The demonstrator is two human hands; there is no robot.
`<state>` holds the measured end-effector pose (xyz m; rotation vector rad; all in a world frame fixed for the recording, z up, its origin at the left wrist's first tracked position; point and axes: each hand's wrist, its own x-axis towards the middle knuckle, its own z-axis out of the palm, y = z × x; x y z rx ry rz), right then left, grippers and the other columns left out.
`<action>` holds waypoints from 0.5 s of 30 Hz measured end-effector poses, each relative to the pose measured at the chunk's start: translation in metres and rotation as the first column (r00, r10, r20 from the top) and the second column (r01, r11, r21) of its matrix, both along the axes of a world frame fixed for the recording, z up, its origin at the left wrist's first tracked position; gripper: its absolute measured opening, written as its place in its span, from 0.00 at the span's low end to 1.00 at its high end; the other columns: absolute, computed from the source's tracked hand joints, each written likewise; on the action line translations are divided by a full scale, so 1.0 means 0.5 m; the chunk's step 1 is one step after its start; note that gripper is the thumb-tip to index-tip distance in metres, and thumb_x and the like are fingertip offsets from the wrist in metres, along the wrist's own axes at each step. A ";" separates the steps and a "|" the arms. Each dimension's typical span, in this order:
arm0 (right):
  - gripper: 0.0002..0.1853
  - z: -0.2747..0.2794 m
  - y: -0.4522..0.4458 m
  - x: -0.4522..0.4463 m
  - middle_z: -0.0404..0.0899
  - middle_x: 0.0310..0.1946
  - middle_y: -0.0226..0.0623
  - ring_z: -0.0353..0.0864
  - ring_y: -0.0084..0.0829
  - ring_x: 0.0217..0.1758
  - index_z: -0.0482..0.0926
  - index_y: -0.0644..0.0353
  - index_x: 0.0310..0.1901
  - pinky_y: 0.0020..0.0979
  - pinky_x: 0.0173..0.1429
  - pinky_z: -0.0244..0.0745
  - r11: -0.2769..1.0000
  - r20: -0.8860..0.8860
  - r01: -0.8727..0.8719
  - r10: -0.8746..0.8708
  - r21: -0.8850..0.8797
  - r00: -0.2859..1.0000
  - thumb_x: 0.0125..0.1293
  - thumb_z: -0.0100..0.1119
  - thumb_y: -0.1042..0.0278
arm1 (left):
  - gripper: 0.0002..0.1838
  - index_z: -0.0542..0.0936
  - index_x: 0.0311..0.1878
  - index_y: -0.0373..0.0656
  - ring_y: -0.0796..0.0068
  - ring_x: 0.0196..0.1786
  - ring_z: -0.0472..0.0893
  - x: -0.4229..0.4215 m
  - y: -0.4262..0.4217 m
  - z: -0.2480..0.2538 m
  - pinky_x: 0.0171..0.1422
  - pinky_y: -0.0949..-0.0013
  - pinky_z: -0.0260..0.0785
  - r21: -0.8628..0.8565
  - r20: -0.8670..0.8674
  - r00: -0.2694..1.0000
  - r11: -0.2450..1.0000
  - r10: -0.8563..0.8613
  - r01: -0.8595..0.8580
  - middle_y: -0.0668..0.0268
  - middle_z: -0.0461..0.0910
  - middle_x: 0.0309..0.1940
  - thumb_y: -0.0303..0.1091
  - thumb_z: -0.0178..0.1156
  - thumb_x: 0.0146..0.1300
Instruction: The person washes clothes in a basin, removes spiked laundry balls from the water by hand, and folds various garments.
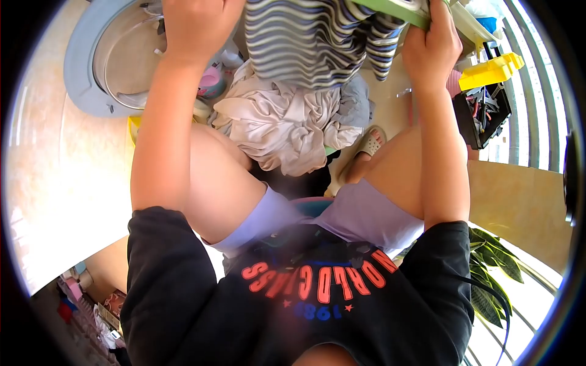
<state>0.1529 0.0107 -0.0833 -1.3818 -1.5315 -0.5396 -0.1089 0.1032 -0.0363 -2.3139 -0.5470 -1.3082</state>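
Note:
My right hand is closed around a green plastic edge at the top of the view. What this edge belongs to is cut off by the frame. Beside it hangs a striped garment in dark, white and grey bands. My left hand is at the top left of the garment, its fingers curled and partly out of frame; what they hold is hidden. Below the garment, a heap of pale crumpled cloth lies between my knees, with a grey cloth at its right side.
An open round washing machine door is at the left. A pink container stands near the heap. To the right are a yellow plastic lid and a black toolbox with tools. A leafy plant is at the lower right, by railings.

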 end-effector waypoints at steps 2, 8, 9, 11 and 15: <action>0.21 -0.025 0.001 -0.011 0.82 0.38 0.52 0.81 0.56 0.39 0.78 0.59 0.55 0.41 0.43 0.77 0.999 -0.072 -0.053 0.053 0.004 0.996 0.58 0.53 0.78 | 0.19 0.76 0.54 0.43 0.63 0.47 0.79 0.013 -0.009 -0.025 0.63 0.57 0.60 -0.288 0.090 0.983 0.941 -0.157 0.177 0.64 0.81 0.45 0.22 0.62 0.59; 0.18 -0.126 0.022 0.016 0.82 0.31 0.53 0.82 0.54 0.40 0.76 0.61 0.52 0.48 0.50 0.76 0.820 -0.038 -0.010 -0.014 -0.572 0.999 0.58 0.56 0.74 | 0.29 0.69 0.69 0.55 0.49 0.38 0.79 -0.008 0.019 -0.140 0.51 0.58 0.69 -0.573 -0.557 0.826 0.761 -0.087 -0.306 0.54 0.80 0.25 0.37 0.63 0.64; 0.17 -0.113 0.025 0.008 0.82 0.30 0.53 0.82 0.54 0.39 0.76 0.62 0.51 0.48 0.48 0.76 0.852 -0.065 0.004 -0.045 -0.523 0.997 0.58 0.56 0.74 | 0.28 0.71 0.67 0.54 0.50 0.38 0.79 -0.003 0.006 -0.118 0.53 0.59 0.68 -0.523 -0.565 0.824 0.792 -0.046 -0.314 0.55 0.80 0.25 0.37 0.63 0.64; 0.16 -0.093 0.028 -0.004 0.82 0.28 0.51 0.82 0.53 0.37 0.74 0.65 0.48 0.49 0.46 0.76 0.903 -0.126 0.037 -0.101 -0.428 0.987 0.57 0.56 0.75 | 0.19 0.79 0.57 0.47 0.56 0.39 0.79 0.004 -0.006 -0.088 0.59 0.62 0.63 -0.462 -0.641 0.767 0.782 0.030 -0.418 0.58 0.82 0.27 0.39 0.64 0.63; 0.15 -0.103 0.036 -0.002 0.81 0.27 0.48 0.81 0.49 0.33 0.76 0.63 0.49 0.40 0.48 0.73 0.921 0.147 0.038 0.021 -0.388 0.989 0.58 0.57 0.75 | 0.12 0.81 0.44 0.45 0.63 0.39 0.80 -0.010 0.016 -0.102 0.60 0.59 0.61 -0.396 -0.373 0.921 0.879 0.112 -0.267 0.62 0.84 0.35 0.38 0.67 0.59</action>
